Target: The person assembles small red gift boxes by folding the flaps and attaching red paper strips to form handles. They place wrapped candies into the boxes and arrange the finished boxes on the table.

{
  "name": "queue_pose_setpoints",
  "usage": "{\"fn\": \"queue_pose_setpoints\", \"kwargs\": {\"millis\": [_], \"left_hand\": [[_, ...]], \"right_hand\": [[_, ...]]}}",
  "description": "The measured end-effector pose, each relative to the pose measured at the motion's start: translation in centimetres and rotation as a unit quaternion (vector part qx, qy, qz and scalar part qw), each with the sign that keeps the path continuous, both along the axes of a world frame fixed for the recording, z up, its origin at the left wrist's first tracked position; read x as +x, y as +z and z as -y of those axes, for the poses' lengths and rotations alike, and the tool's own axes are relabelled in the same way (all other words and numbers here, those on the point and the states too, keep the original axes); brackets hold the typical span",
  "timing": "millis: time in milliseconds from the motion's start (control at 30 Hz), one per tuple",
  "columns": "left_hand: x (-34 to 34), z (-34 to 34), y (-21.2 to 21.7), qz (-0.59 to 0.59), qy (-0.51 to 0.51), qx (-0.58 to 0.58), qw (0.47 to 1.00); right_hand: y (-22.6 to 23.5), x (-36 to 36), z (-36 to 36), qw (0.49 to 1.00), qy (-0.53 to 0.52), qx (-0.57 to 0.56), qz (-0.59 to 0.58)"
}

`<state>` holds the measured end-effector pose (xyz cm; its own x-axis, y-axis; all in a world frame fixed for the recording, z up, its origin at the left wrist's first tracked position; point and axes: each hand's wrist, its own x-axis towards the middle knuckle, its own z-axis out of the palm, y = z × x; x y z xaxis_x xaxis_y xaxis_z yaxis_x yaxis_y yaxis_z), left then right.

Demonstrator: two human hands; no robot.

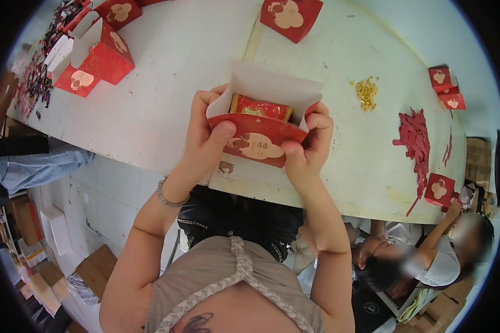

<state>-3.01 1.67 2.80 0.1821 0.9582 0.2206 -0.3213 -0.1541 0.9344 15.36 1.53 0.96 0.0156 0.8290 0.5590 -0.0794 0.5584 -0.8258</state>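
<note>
Left hand (pixel 205 136) and right hand (pixel 311 144) both raised above the near edge of the white desk (pixel 166 94), together holding one open red box (pixel 258 141). Left thumb pressed flat on the box's red front panel, fingers wrapped behind the left wall: a pinch on the box. Right hand likewise pinched on the right wall, thumb on the front. Inside the box, one red-and-gold packet (pixel 261 107), lying flat against the white inner lining. One bracelet (pixel 169 195) on the left wrist.

Elsewhere on the desk:
- one closed red box (pixel 290 16) at the far edge, middle;
- cluster of red boxes (pixel 97 53) near the far left corner, at least three, exact count unclear;
- one heap of small gold pieces (pixel 366 91), right of the held box;
- one pile of red paper strips (pixel 414 139), toward the right edge;
- two small red boxes (pixel 447 89) at the far right edge;
- one small red box (pixel 439 190) at the near right corner, touched by another person's hand (pixel 454 208).
</note>
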Motion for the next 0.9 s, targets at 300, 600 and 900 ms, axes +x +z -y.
{"fn": "queue_pose_setpoints", "kwargs": {"millis": [300, 600, 900], "left_hand": [[2.7, 0.6, 0.0, 0.027, 0.091, 0.025, 0.995], [2.0, 0.3, -1.9, -0.037, 0.057, -0.001, 0.998], [2.6, 0.3, 0.1, -0.071, 0.097, -0.002, 0.993]], "right_hand": [[1.2, -2.0, 0.3, 0.992, 0.034, -0.005, -0.117], [2.5, 0.9, 0.5, 0.915, 0.107, -0.267, -0.282], [2.1, -0.2, 0.8, 0.98, 0.016, -0.077, -0.184]]}}
